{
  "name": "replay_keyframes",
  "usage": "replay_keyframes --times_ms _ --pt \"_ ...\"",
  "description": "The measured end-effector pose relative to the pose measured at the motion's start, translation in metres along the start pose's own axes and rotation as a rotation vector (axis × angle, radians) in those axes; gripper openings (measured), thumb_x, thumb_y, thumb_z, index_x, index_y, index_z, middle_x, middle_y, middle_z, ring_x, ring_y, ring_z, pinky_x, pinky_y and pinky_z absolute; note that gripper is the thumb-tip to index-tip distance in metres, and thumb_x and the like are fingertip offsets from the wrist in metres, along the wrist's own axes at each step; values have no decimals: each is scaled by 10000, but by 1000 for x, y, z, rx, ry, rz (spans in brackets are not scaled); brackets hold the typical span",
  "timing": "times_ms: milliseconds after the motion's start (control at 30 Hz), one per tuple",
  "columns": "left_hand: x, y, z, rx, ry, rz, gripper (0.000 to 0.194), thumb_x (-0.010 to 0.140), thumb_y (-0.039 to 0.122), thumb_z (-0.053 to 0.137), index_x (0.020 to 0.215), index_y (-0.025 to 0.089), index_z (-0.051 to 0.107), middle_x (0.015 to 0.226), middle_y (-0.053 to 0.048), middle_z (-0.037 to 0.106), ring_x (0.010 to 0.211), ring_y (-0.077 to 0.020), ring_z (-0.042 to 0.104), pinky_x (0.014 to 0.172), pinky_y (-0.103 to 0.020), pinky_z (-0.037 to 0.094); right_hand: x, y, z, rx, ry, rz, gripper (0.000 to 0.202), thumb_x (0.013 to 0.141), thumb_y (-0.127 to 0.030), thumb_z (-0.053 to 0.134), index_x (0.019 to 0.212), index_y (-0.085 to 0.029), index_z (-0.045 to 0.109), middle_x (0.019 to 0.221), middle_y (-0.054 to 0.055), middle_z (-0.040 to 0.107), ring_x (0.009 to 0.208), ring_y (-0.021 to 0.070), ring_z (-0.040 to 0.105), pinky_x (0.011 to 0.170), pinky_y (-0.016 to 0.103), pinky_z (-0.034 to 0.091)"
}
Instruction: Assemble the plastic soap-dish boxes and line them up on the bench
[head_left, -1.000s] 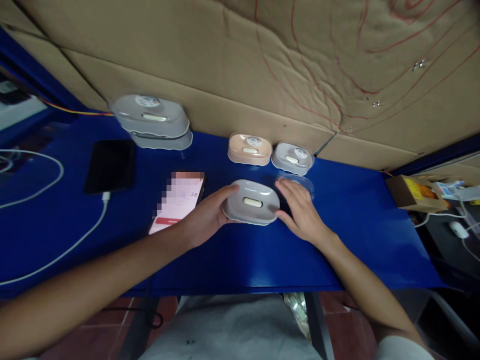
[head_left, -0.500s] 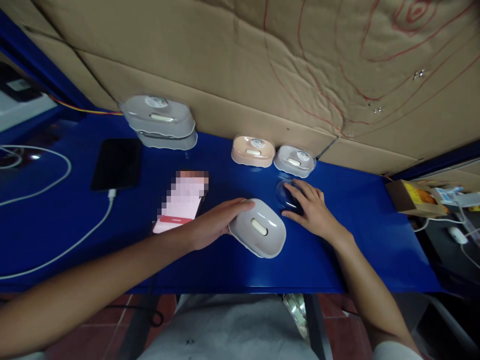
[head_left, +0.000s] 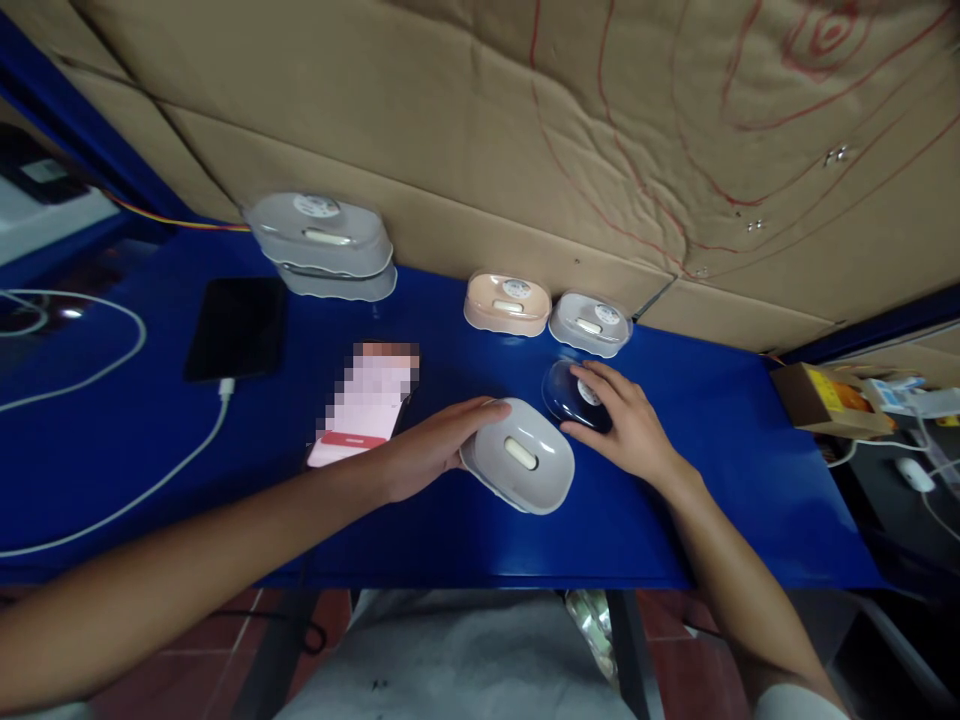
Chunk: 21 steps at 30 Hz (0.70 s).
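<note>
My left hand (head_left: pixel 431 450) grips the left edge of a grey soap dish (head_left: pixel 551 470), its thumb over the rim. The dish tilts towards me, and a cream oblong piece (head_left: pixel 522 453) shows in the middle of its bowl. To the right, my right hand (head_left: pixel 630 425) has its fingers and thumb around a clear plastic lid (head_left: pixel 562 397) low over the blue table (head_left: pixel 450 545). Part of a round sticker on this lid shows beneath the fingers. Whether the lid touches the table I cannot tell.
Behind stand a peach lidded soap dish (head_left: pixel 487 312), a grey lidded one (head_left: pixel 579 338) and a stack of grey ones (head_left: pixel 352 258) against the cardboard (head_left: pixel 420 160). Left lie a lit phone (head_left: pixel 367 400), a dark device (head_left: pixel 234 330) and a white cable (head_left: pixel 187 465). A cardboard box (head_left: pixel 799 400) sits right.
The clear lid has shifted slightly left and turned in my right hand, so its sticker now shows. My left hand and the grey soap dish have hardly moved.
</note>
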<state>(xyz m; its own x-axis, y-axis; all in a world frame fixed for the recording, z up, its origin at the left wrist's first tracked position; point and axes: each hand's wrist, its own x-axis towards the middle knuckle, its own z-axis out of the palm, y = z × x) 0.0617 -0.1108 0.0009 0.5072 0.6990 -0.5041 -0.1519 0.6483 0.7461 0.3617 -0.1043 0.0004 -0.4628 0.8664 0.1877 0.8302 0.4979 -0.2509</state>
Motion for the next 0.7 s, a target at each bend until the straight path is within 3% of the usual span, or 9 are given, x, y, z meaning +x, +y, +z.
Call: replay_keyframes --times_ms 233,500,700 --pt "1 -3 1 -57 -22 88 499 824 638 846 1111 238 767 1065 -48 747 970 -231 675 815 -329 539 -6 -33 -1 127 33 -101 795 980 -657 658 1648 -316 394 1620 156 519 1486 373 524 1159 583 493" --pt "7 -14 -3 -125 -63 91 530 861 648 814 1219 259 766 1200 -77 758 1077 -247 682 873 -337 548 -9 -48 12 162 26 -165 833 1003 -684 593 1671 -268 319 1629 207 472 1499 393 496 1154 595 485" --pt "11 -18 -4 -145 -66 68 531 893 654 781 1228 242 763 1193 -93 768 1107 -249 679 932 -356 551 -10 -58 16 164 42 -190 804 1019 -693 548 1647 -232 348 1615 218 471 1499 394 478 1150 588 469"
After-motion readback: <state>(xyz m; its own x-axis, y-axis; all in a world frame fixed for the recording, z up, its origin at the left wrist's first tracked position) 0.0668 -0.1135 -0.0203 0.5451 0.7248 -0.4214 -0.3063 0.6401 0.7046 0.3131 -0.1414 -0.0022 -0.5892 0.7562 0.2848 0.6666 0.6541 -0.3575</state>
